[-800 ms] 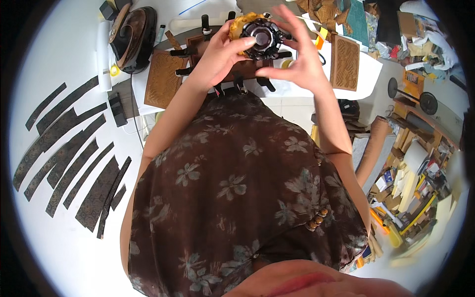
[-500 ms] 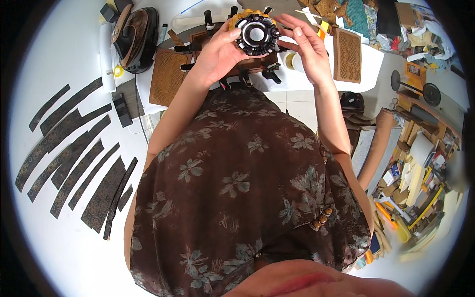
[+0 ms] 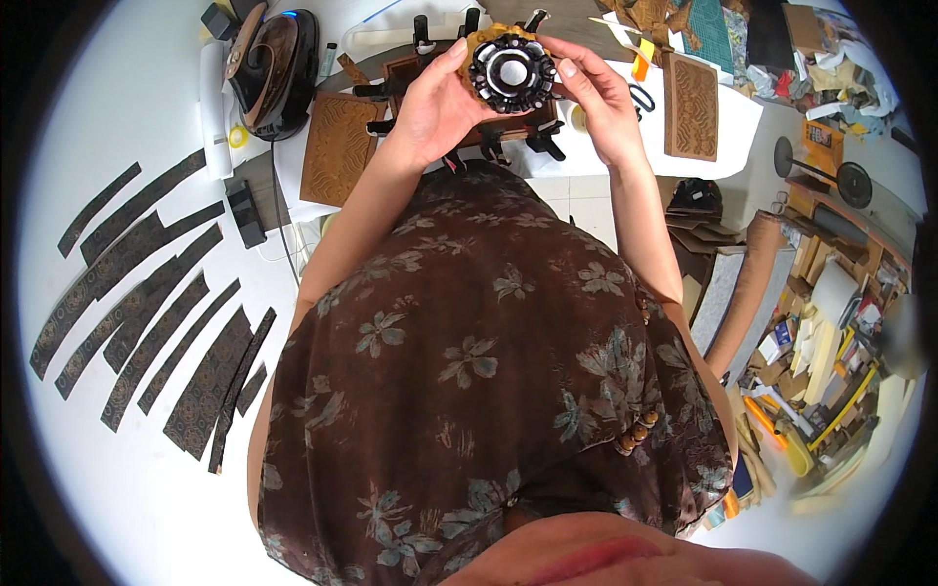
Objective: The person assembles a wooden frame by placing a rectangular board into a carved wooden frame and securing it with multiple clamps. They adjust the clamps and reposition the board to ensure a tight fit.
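Holding the round piece [image 3: 513,72] at the top centre of the frame, the left hand [image 3: 428,105] has its grip fastened on the left side, thumb along the rim. The piece turns a black, knobbly ring with a pale, shiny middle toward the camera, and an amber edge shows behind it at the upper left. The right hand [image 3: 604,103] is at the right side of the piece, thumb and fingers bent toward it; whether this grip presses on it or stops just beside it, I cannot tell. Behind the hands, a brown frame [image 3: 396,72] with black clamps [image 3: 545,145] around it is partly hidden. Two carved boards flank it on the surface [image 3: 735,137]: the left board [image 3: 338,148] near the left forearm, the right board [image 3: 691,107] beyond the right hand, with black scissors [image 3: 642,99] between that hand and the board. An iron [image 3: 281,76] stands at the upper left beside a white roll [image 3: 213,109]. Dark patterned strips [image 3: 122,288] lie roughly side by side down the left of the frame. Brown scraps [image 3: 650,14] and a green mat [image 3: 710,41] sit at the upper right, and the flowered garment [image 3: 459,322] fills the middle.
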The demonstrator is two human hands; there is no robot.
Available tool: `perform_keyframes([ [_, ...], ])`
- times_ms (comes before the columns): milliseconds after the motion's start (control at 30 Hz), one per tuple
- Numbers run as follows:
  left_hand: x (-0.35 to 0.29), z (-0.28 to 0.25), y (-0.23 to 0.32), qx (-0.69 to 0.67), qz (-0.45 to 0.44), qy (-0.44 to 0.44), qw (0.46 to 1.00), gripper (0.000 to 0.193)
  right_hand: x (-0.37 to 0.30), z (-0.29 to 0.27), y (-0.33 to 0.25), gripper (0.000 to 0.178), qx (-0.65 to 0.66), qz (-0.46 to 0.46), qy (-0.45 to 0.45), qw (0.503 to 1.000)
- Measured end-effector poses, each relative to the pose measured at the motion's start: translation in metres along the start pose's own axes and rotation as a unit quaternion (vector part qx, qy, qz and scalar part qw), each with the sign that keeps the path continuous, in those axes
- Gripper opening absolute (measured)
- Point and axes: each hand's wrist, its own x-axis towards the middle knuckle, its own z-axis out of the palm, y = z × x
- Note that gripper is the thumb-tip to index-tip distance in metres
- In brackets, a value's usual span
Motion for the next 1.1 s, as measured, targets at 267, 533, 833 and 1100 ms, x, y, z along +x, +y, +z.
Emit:
perform_keyframes([
  [267, 0.002, -0.004, -0.005, -0.005, -0.001, 0.028, 1.0, 0.053, -0.001, 0.001, 0.003, 0.035, 0.01, -0.001, 0.007, 1.0],
  [533, 0.0, -0.002, -0.01, -0.007, 0.011, 0.059, 0.998, 0.048, -0.003, 0.005, 0.007, 0.043, 0.045, 0.005, 0.017, 0.999],
  [833, -0.012, 0.009, -0.003, 0.216, 0.116, 0.003, 0.97, 0.065, -0.005, 0.003, 0.02, 0.073, 0.082, -0.08, -0.072, 0.991],
  [1100, -0.017, 0.003, 0.009, 0.389, 0.255, -0.057, 0.883, 0.066, -0.016, 0.021, 0.013, 0.088, -0.179, -0.236, 0.002, 0.955],
])
